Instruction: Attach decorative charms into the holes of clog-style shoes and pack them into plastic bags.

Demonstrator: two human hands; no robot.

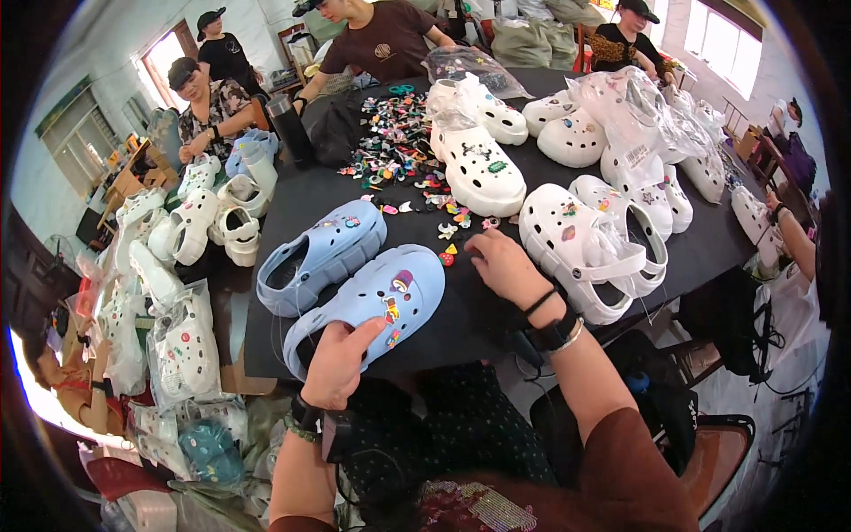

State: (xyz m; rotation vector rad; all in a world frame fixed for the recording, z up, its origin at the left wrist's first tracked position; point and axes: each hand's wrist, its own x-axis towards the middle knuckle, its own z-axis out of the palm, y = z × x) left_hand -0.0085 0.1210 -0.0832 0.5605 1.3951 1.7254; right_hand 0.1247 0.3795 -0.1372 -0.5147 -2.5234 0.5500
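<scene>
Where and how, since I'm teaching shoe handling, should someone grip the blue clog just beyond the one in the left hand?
Probably by the heel end of the farther blue clog, coming from the near left: its wide foot opening faces up, offering a rim to pinch. Its toe points away, and the nearer blue clog, held by the left hand, crowds its right side.

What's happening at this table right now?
Someone's left hand is gripping the nearer light-blue clog, thumb on its upper by the shoe charms. The other light-blue clog sits beside it on the black table. The right hand is just right of a few loose charms; can't tell if it holds anything. A scattered charm pile lies farther back, with decorated white clogs to its right.
</scene>
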